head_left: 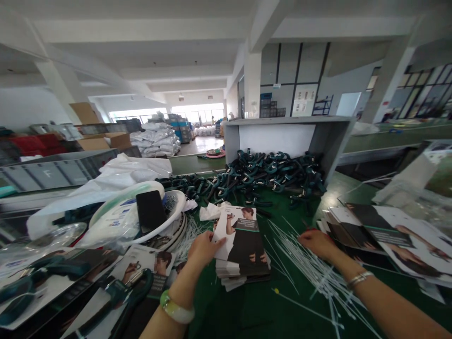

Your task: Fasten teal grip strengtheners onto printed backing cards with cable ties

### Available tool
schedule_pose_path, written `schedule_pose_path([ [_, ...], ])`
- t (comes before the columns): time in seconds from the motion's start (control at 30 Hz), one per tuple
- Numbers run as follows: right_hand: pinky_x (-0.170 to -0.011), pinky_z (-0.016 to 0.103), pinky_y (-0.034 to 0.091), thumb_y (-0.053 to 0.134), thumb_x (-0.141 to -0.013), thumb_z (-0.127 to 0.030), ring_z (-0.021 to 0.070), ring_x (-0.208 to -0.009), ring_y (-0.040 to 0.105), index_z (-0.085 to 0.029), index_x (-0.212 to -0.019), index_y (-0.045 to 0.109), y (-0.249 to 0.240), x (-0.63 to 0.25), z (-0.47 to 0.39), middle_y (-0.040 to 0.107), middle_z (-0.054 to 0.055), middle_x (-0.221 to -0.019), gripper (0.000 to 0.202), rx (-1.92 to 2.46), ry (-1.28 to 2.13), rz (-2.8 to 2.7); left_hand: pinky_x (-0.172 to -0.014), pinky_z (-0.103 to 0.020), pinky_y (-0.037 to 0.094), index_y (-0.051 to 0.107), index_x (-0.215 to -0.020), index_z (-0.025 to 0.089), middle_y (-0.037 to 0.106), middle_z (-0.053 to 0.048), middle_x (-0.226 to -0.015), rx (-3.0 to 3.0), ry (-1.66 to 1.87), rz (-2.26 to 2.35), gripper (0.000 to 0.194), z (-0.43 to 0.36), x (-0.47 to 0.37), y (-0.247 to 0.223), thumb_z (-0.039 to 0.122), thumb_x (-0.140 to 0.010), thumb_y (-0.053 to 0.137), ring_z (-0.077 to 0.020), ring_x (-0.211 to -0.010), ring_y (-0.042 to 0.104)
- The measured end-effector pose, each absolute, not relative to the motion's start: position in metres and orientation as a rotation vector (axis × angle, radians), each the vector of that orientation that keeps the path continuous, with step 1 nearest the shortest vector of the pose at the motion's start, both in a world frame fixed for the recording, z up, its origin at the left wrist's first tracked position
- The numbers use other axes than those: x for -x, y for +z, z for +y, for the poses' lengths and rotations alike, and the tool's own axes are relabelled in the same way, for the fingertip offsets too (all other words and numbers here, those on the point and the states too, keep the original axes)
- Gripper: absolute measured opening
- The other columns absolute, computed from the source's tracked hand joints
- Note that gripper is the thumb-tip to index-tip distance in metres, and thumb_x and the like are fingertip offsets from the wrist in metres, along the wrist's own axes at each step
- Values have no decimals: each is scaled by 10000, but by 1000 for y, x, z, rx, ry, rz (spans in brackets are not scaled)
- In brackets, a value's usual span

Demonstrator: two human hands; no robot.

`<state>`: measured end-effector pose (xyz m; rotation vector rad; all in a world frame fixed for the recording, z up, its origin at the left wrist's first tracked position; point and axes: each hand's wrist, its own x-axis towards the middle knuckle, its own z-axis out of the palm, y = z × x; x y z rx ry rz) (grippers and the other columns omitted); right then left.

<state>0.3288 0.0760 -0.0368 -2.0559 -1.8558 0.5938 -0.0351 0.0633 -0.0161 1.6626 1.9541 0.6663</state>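
Cards (243, 240) lie lengthwise, near-to-far.

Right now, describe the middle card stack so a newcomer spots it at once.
Find the grey box with tools heaped at its mouth. Nearer the camera, centre, sits a stack of printed cards, the left hand at its left edge. Unlike the fanned cards far right, it's piled compactly; unlike the left cards, no tools lie on it.

White-beamed ceiling (141, 28), bright far windows (199, 114)
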Motion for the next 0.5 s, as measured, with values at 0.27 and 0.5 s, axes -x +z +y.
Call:
schedule_pose_path([
  [0.27, -409, 210, 280, 446, -772, -443, 86, -478, 443, -172, -931, 685, -19, -325, 71, 637, 34, -722, 395, 1851, 849, -1516, -581, -281, 485, 438, -1108, 161, 664, -72, -900, -955, 919, 1208, 527, 32, 28, -10, 294, -657, 676, -180, -665, 634],
  [0.5, -364, 143, 135, 727, -595, -438, 16, -446, 319, -132, -836, 649, 9, -273, 54, 518, -21, -632, 398, 1271, 1505, -1138, -598, -290, 487, 420, -1142, 174, 674, -41, -796, -799, 914, 1098, 639, 20, 15, -5, 166, -569, 703, -181, -619, 639],
])
